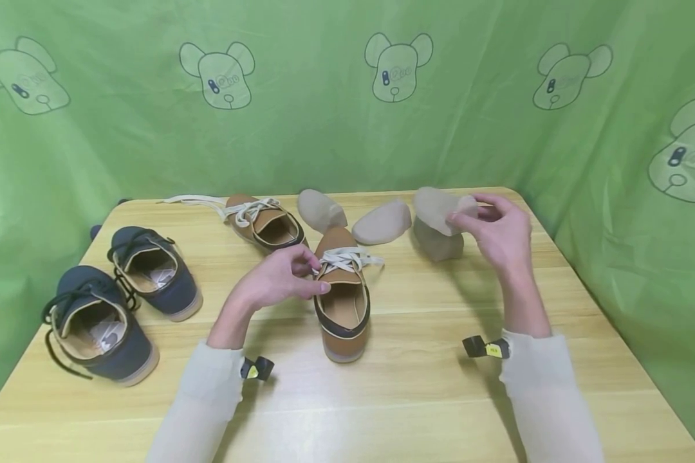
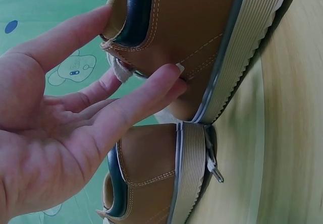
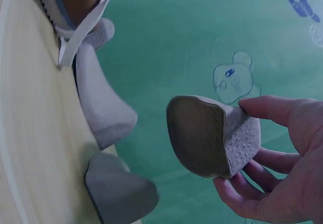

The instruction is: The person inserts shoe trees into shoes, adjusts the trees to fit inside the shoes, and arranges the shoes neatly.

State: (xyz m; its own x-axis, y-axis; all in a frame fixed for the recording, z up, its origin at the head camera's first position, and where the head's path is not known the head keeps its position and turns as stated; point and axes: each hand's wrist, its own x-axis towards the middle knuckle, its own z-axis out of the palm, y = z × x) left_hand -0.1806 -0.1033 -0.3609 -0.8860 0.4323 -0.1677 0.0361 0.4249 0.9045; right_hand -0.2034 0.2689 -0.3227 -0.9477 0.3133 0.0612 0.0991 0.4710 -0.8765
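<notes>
My right hand pinches a grey molded-pulp shoe insert by one end, thumb on one side and fingers on the other. That insert is raised off the table, its hollow side showing in the right wrist view. My left hand rests lightly against a brown lace-up shoe, fingers nearly straight. In the left wrist view the thumb is at the shoe's collar and the other fingers touch its side. White laces are tied across this shoe. More grey inserts lie beyond it.
Another brown shoe with loose white laces lies behind my left hand. Two dark blue shoes stand at the left of the wooden table. One insert sits below the held one. A green curtain surrounds the table's far edge.
</notes>
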